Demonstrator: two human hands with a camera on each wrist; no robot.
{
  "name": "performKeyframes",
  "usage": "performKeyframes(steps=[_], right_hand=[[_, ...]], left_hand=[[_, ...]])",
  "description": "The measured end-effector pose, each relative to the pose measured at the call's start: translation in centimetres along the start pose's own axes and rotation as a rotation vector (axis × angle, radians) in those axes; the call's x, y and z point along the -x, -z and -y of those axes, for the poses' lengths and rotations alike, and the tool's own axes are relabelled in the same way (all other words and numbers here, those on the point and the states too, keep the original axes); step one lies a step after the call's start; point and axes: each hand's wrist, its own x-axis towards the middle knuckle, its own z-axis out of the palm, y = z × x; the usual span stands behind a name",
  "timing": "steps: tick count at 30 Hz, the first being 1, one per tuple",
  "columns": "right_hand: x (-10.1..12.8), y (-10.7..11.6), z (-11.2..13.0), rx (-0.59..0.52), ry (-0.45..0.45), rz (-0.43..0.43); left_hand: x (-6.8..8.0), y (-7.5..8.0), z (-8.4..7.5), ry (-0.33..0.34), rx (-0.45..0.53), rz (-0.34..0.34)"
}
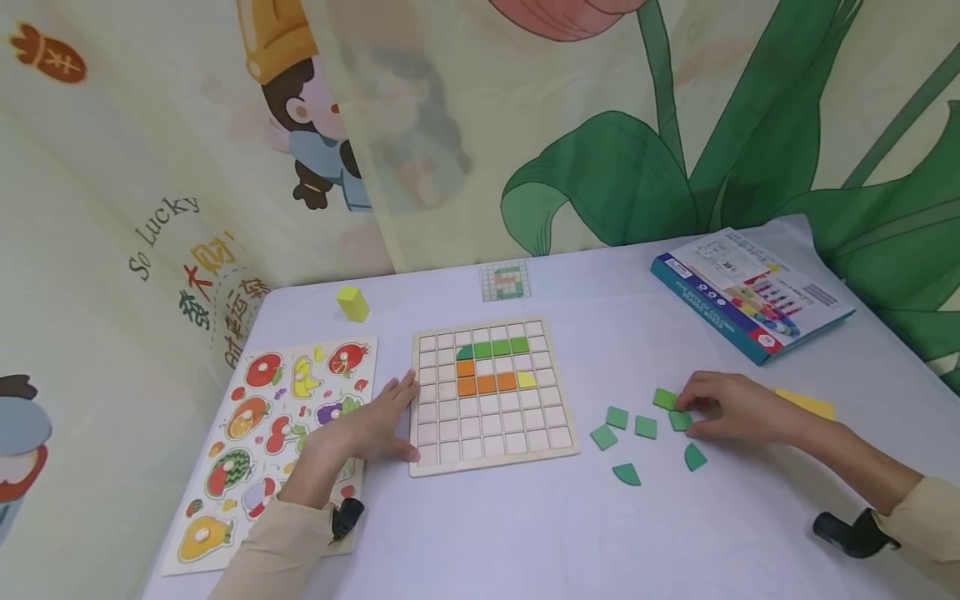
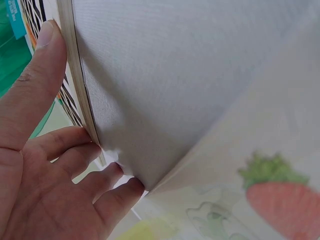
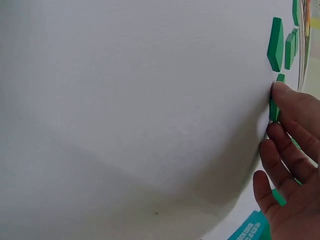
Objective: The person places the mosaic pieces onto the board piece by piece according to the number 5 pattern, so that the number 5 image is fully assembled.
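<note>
At table centre, wooden grid board (image 1: pixel 495 398) lies flat, green, orange, yellow tiles in upper rows. Left hand (image 1: pixel 372 427) rests against board's left edge, fingers straight, grip released. Toward right edge, right hand (image 1: pixel 731 407) pinches green tile (image 1: pixel 680 420) among loose green tiles (image 1: pixel 630 427), grip grasping it. Fruit puzzle (image 1: pixel 262 433) at left edge; blue box (image 1: pixel 750 292) at far right corner.
</note>
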Motion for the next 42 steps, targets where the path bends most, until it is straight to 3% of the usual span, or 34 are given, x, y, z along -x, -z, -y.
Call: performKeyframes(steps=[12,21,29,42], right_hand=[[-1.9,0.6,2.0,0.010,0.035,-0.008],[-6.7,-1.4,7.5,0.002,0.093,0.008],[-9.8,-3.8,11.9,0.036,0.215,-0.048],[-11.3,-5.0,13.7,0.051,0.222,-0.082]], left_hand=[[0.1,-0.2,-0.1,0.009,0.005,-0.011],[0.0,-0.3,-0.1,0.032,0.018,-0.015],[-0.4,-0.5,-0.1,0.024,0.007,-0.021],[-0.1,-0.2,-0.1,0.009,-0.008,-0.016]])
